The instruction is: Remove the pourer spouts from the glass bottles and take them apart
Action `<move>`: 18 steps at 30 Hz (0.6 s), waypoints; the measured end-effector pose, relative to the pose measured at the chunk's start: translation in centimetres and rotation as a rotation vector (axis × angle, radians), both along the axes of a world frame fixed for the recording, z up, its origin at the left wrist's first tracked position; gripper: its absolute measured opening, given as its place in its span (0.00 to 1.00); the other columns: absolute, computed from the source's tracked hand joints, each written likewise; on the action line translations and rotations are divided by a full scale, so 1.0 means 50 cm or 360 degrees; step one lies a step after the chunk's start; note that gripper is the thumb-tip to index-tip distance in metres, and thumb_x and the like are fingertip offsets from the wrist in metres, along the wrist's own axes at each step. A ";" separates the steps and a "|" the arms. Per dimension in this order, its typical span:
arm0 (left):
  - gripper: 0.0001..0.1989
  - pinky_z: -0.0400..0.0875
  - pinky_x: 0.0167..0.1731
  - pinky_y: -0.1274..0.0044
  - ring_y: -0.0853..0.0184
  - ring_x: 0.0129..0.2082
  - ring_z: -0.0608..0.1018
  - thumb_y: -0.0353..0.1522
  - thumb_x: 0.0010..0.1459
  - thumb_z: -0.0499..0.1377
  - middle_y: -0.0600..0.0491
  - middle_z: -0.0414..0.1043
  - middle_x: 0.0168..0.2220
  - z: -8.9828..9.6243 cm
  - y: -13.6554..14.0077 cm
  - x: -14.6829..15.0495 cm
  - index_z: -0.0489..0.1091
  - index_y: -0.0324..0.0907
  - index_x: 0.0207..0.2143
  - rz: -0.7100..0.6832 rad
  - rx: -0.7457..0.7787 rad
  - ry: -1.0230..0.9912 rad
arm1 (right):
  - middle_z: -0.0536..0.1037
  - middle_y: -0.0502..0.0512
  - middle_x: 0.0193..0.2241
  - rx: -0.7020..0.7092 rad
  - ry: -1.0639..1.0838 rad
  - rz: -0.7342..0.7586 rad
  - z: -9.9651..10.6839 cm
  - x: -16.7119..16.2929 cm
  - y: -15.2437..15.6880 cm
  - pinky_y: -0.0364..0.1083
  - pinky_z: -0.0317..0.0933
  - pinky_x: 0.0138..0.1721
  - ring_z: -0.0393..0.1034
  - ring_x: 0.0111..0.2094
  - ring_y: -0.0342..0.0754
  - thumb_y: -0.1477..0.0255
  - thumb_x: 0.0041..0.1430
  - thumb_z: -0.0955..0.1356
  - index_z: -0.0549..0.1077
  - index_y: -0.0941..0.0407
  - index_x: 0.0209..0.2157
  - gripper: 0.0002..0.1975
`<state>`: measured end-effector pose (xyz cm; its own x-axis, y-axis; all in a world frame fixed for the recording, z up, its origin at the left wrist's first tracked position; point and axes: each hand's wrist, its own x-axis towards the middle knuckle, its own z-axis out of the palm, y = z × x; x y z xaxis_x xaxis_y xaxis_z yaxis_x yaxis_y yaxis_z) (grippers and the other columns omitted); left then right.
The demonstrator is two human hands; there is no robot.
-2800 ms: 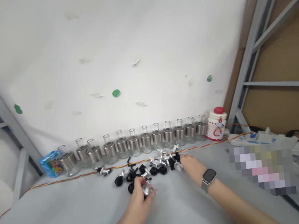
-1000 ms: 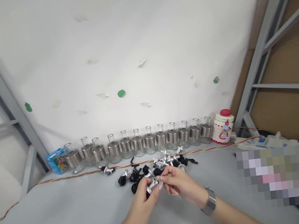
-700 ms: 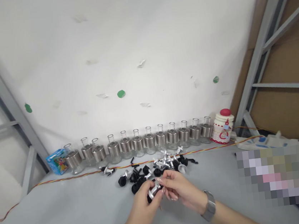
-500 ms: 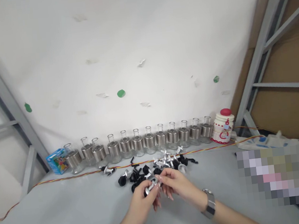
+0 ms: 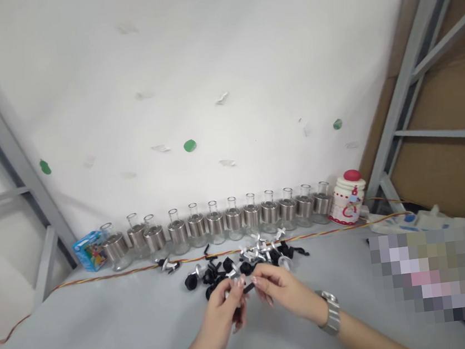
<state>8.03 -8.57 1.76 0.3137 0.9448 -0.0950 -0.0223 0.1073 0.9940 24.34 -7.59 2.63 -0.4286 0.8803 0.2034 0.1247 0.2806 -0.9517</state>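
Observation:
My left hand (image 5: 225, 305) is closed around a small silver and black bottle pourer, mostly hidden by the fingers. A short black tube (image 5: 249, 288) runs from it towards my right hand (image 5: 276, 286), whose thumb and fingertips pinch its other end. Whether the tube is joined to the pourer is hidden by my left fingertips. Just beyond both hands lies a loose pile of black and silver pourer parts, among them a black round cap (image 5: 191, 282) and a clear disc-like piece (image 5: 284, 262).
Several glass bottles with steel sleeves (image 5: 178, 229) stand in a row along the wall. A blue box (image 5: 89, 251) is at their left end, a white jar with a red lid (image 5: 346, 198) at their right. A twisted red-yellow wire (image 5: 138, 270) crosses the grey table (image 5: 107, 329).
My right hand has drawn slightly right, and the black tube now shows between the hands. The silver piece seen in my left hand before is now mostly covered by its fingers.

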 end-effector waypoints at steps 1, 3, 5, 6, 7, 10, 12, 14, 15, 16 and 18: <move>0.19 0.52 0.15 0.83 0.76 0.15 0.61 0.48 0.49 0.52 0.61 0.57 0.17 0.003 -0.003 -0.004 0.58 0.41 0.24 0.0004 0.0140 0.0085 | 0.61 0.45 0.16 -0.0052 0.0089 0.0006 0.001 0.001 0.001 0.40 0.50 0.19 0.54 0.16 0.38 0.57 0.55 0.60 0.60 0.56 0.24 0.16; 0.17 0.58 0.21 0.82 0.73 0.22 0.64 0.45 0.47 0.56 0.59 0.60 0.22 0.009 -0.008 -0.014 0.59 0.41 0.28 0.0007 0.0435 0.0313 | 0.59 0.44 0.15 -0.0109 0.0211 0.0027 0.004 0.003 0.000 0.39 0.47 0.18 0.52 0.16 0.38 0.55 0.53 0.61 0.59 0.55 0.23 0.18; 0.17 0.60 0.26 0.80 0.69 0.28 0.65 0.43 0.46 0.59 0.56 0.61 0.28 0.014 -0.012 -0.023 0.60 0.42 0.32 -0.0020 0.0702 0.0578 | 0.58 0.43 0.15 -0.0152 0.0242 0.0079 0.008 0.004 -0.003 0.39 0.44 0.17 0.50 0.16 0.37 0.54 0.51 0.62 0.60 0.55 0.24 0.18; 0.16 0.61 0.28 0.78 0.68 0.29 0.65 0.42 0.46 0.58 0.54 0.61 0.30 0.017 -0.013 -0.027 0.61 0.42 0.33 -0.0047 0.0813 0.0690 | 0.58 0.43 0.16 -0.0169 0.0232 0.0106 0.009 0.004 -0.005 0.39 0.43 0.18 0.49 0.16 0.37 0.54 0.51 0.62 0.60 0.56 0.24 0.18; 0.15 0.62 0.30 0.76 0.66 0.30 0.66 0.42 0.48 0.56 0.53 0.61 0.32 0.018 -0.014 -0.030 0.61 0.41 0.35 -0.0080 0.0912 0.0777 | 0.57 0.43 0.16 -0.0178 0.0213 0.0131 0.010 0.004 -0.007 0.39 0.43 0.18 0.48 0.16 0.37 0.55 0.52 0.62 0.60 0.56 0.24 0.18; 0.11 0.62 0.35 0.73 0.64 0.33 0.67 0.39 0.54 0.50 0.50 0.61 0.34 0.017 -0.014 -0.033 0.62 0.41 0.37 -0.0179 0.1129 0.0884 | 0.55 0.43 0.16 -0.0165 0.0157 0.0185 0.010 0.000 -0.013 0.39 0.42 0.19 0.45 0.17 0.37 0.56 0.54 0.61 0.61 0.56 0.24 0.17; 0.10 0.62 0.34 0.73 0.65 0.32 0.67 0.37 0.56 0.49 0.49 0.62 0.33 0.013 -0.016 -0.032 0.62 0.41 0.37 -0.0210 0.1204 0.0883 | 0.54 0.43 0.17 -0.0142 0.0124 0.0188 0.011 -0.003 -0.014 0.40 0.42 0.20 0.45 0.18 0.37 0.56 0.54 0.60 0.61 0.56 0.24 0.17; 0.08 0.62 0.34 0.74 0.65 0.31 0.67 0.35 0.57 0.48 0.49 0.62 0.33 0.010 -0.018 -0.031 0.62 0.41 0.36 -0.0219 0.1229 0.0873 | 0.55 0.44 0.18 -0.0109 0.0093 0.0177 0.013 -0.005 -0.015 0.40 0.43 0.21 0.47 0.19 0.38 0.56 0.54 0.60 0.61 0.56 0.23 0.17; 0.08 0.62 0.33 0.74 0.65 0.31 0.67 0.34 0.57 0.47 0.50 0.62 0.32 0.009 -0.020 -0.031 0.61 0.41 0.36 -0.0225 0.1226 0.0876 | 0.55 0.44 0.18 -0.0089 0.0078 0.0170 0.014 -0.005 -0.016 0.40 0.44 0.21 0.47 0.20 0.38 0.57 0.54 0.60 0.61 0.56 0.23 0.17; 0.08 0.62 0.33 0.74 0.66 0.31 0.67 0.34 0.57 0.46 0.50 0.62 0.32 0.009 -0.021 -0.031 0.61 0.41 0.35 -0.0230 0.1221 0.0885 | 0.56 0.45 0.19 -0.0069 0.0065 0.0162 0.015 -0.005 -0.016 0.40 0.44 0.22 0.48 0.21 0.38 0.57 0.55 0.60 0.61 0.56 0.23 0.17; 0.08 0.62 0.33 0.75 0.66 0.31 0.67 0.33 0.58 0.45 0.50 0.61 0.32 0.010 -0.022 -0.030 0.61 0.41 0.35 -0.0227 0.1208 0.0901 | 0.57 0.45 0.19 -0.0048 0.0041 0.0145 0.017 -0.006 -0.017 0.40 0.45 0.23 0.49 0.21 0.39 0.58 0.55 0.60 0.61 0.57 0.23 0.17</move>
<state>6.51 -9.68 2.26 0.5261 0.7731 0.3543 0.4462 -0.6056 0.6589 24.03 -8.46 3.46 -0.5020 0.8439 0.1892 0.0754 0.2607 -0.9625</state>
